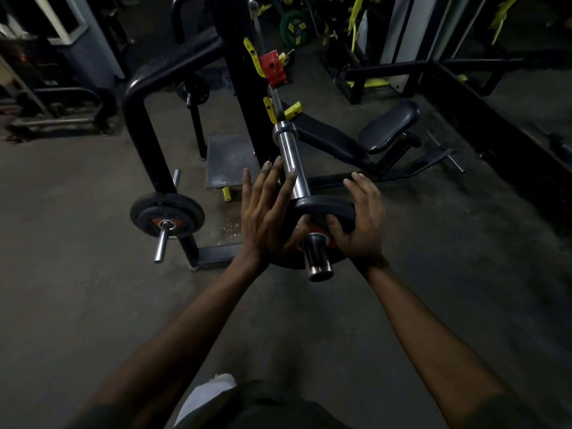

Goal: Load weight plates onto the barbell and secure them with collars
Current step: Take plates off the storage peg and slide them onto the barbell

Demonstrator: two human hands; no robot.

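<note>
**Plate on barbell sleeve, both hands at it**

Black weight plate [328, 205] threaded on chrome barbell sleeve [292, 168], sitting near the sleeve's near end, centre of scene. Sleeve tip [318, 261] poking out toward camera past the plate, tilted down and near. Red ring around plate hub partly visible, mostly covered by hands.

Right hand [363, 218] gripping plate's right edge: fingers wrapped over the far rim, thumb curled on the near face beside the hub. Left hand [267, 212] flat against plate's left side, fingers straight and spread wide, pointing far and up, touching or just beside the sleeve; palm pressing, not gripping. Thumb near the hub, contact hard to tell.

Barbell running far from the plate, up through sleeve collar [284, 129] to black rack upright [244, 88] with yellow hooks [272, 111] and red block [274, 68]. No collar seen on the sleeve on the near side of the plate.

Left of scene: 2nd black plate [167, 216] with red hub stored on a steel peg of the rack frame, well apart from hands. Right and far: dark padded bench [390, 125]. Grey metal footplate [230, 161] on floor behind left hand. Green plate [294, 26] far back, dim. Grey concrete floor [93, 305]. White shoe [207, 397] at near edge, bottom centre.
</note>
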